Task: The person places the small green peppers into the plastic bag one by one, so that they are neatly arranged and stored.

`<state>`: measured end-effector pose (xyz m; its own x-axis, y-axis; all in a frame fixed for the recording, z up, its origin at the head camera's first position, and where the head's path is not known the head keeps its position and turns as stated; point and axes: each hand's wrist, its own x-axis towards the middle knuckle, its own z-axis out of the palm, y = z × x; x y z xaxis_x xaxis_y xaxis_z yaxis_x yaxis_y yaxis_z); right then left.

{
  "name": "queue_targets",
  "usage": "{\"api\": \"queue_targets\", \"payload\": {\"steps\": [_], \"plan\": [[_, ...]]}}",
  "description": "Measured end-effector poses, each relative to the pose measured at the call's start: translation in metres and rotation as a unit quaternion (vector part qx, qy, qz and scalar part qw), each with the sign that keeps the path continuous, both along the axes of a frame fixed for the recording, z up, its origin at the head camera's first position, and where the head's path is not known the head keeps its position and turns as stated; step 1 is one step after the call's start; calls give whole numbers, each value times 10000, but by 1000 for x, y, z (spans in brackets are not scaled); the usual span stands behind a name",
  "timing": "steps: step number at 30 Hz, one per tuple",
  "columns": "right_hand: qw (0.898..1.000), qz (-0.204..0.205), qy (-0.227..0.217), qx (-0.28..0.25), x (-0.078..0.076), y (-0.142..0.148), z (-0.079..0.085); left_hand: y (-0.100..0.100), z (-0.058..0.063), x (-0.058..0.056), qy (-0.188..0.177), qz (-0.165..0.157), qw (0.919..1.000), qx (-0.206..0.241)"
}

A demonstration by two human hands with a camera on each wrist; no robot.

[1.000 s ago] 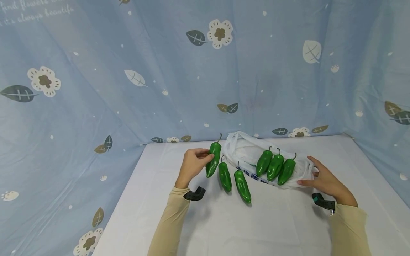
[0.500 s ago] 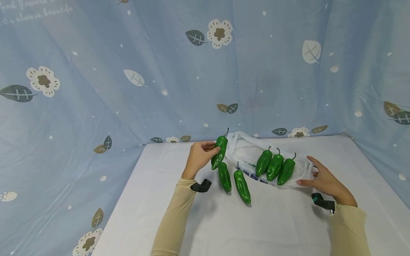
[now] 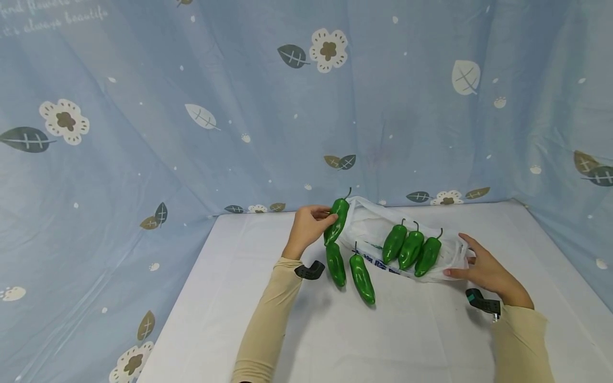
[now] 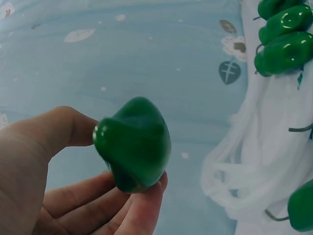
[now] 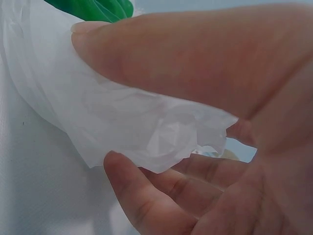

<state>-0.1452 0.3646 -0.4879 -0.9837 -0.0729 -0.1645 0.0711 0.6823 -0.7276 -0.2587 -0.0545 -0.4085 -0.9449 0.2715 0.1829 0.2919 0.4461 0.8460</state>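
Note:
My left hand (image 3: 307,227) pinches a glossy green pepper (image 3: 337,221) between thumb and fingers, its stem pointing up. That pepper (image 4: 134,144) is seen end-on in the left wrist view. Raised above the table, it overlaps the left end of a white plastic bag (image 3: 366,227). With thumb on top and fingers underneath, my right hand (image 3: 486,270) holds the bag's right end; the crumpled plastic (image 5: 122,122) shows between them in the right wrist view. Three green peppers (image 3: 412,250) lie side by side on the bag, stems away from me.
Two more green peppers, one at left (image 3: 336,265) and one at right (image 3: 362,279), lie on the white-covered table (image 3: 383,340) in front of the bag. Behind the table hangs a blue curtain (image 3: 268,122) with flowers and leaves.
My left hand has carried its pepper right and away from me, up to the bag's left end. The right hand, the bag and the other peppers have stayed in place.

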Motion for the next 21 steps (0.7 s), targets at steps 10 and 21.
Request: {"api": "queue_targets", "payload": {"steps": [10, 21], "plan": [[10000, 2, -7, 33, 0, 0, 1, 11, -5, -8, -138, 14, 9999, -11], [9999, -60, -81, 97, 0, -2, 3, 24, -5, -14, -96, -38, 9999, -2]]}}
